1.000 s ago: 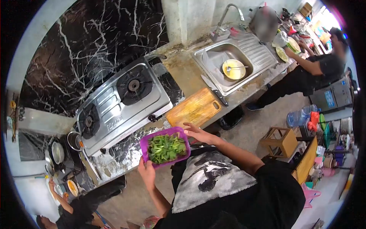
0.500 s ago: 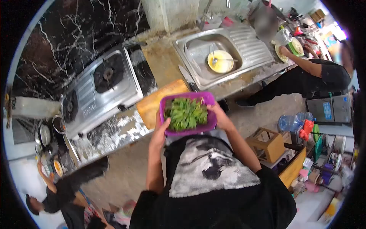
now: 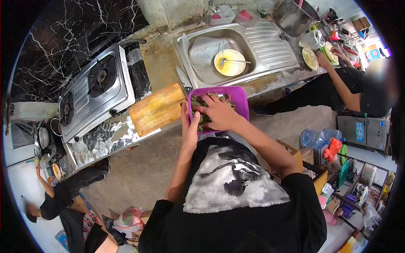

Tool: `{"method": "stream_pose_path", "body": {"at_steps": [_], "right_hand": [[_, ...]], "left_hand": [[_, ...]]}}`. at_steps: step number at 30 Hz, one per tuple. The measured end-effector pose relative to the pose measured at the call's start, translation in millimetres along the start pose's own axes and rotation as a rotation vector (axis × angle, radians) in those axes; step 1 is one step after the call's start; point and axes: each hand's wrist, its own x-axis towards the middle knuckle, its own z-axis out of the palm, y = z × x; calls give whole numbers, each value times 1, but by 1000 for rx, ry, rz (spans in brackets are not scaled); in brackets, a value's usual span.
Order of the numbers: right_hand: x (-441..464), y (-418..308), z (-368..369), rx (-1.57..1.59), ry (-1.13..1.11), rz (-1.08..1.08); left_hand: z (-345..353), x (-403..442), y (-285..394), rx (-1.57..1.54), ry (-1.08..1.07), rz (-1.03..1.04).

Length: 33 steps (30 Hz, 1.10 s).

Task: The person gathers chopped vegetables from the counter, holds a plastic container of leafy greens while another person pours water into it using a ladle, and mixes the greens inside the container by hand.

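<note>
My left hand (image 3: pixel 190 128) grips the left side of a purple plastic container (image 3: pixel 242 103), thumb on the near side. Inside lie green leaves (image 3: pixel 204 125), partly hidden by my right hand (image 3: pixel 219 113). That hand rests on top of the leaves with its fingers spread apart. The container is held in front of my body, by the counter's front edge. Just left of it a wooden cutting board (image 3: pixel 157 109) lies on the counter, and a knife (image 3: pixel 183 76) lies beyond the board beside the sink.
A steel sink (image 3: pixel 257 69) holds a yellow-stained bowl (image 3: pixel 238 67) with cutlery. To the left stands a gas stove (image 3: pixel 95 90). One person (image 3: pixel 350 86) handles food at the far right; another person (image 3: pixel 50 202) is at lower left. A water jug (image 3: pixel 314 139) lies at right.
My right hand has left the container's right rim and now lies on the leaves. My left hand still holds the left side. The view has shifted, showing more of the sink area.
</note>
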Motion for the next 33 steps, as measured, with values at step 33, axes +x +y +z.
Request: {"method": "stream_pose_path", "body": {"at_steps": [33], "right_hand": [[55,511,-271,620,806,511]], "left_hand": [[260,128,-45,-392,354,-7]]}}
